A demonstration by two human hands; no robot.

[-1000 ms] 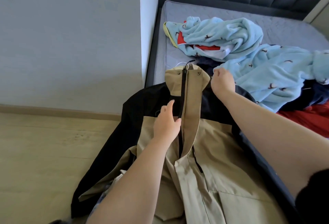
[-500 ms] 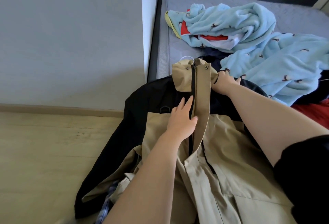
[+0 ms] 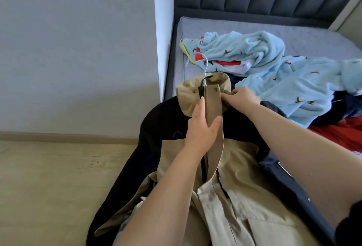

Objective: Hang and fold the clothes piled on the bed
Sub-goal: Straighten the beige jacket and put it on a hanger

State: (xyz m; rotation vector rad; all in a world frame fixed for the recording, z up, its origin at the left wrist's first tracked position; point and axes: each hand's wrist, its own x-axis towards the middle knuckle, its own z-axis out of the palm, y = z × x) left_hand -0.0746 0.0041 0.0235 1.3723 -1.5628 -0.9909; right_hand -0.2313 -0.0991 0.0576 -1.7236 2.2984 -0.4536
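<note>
Head view: your two hands at the neck of a tan and black jacket (image 3: pixel 241 169), which lies front-up across the near corner of the bed (image 3: pixel 254 26), one black sleeve trailing over the edge toward the wooden floor (image 3: pixel 49 177). A white hanger hook (image 3: pixel 206 65) rises out of the collar (image 3: pixel 186 97), so the garment appears already mounted. Your left hand (image 3: pixel 201 128) clamps the front flap (image 3: pixel 212 106) between thumb and straight fingers; your right hand (image 3: pixel 242 98) pinches the collar's edge with curled fingertips.

The shell looks smooth, thin and woven, holding crisp creases: expect it to be light and somewhat slippery, stiffer at the collar and flap where layers, snaps and zip are stacked. Take hold at those reinforced parts or at the hook; the loose panels would probably slide and let the hanger shift.

Beyond lie a pale blue fleece (image 3: pixel 274 81), plush and bulky with small dark motifs, and a red garment (image 3: pixel 340 134), both crumpled and still awaiting folding.
</note>
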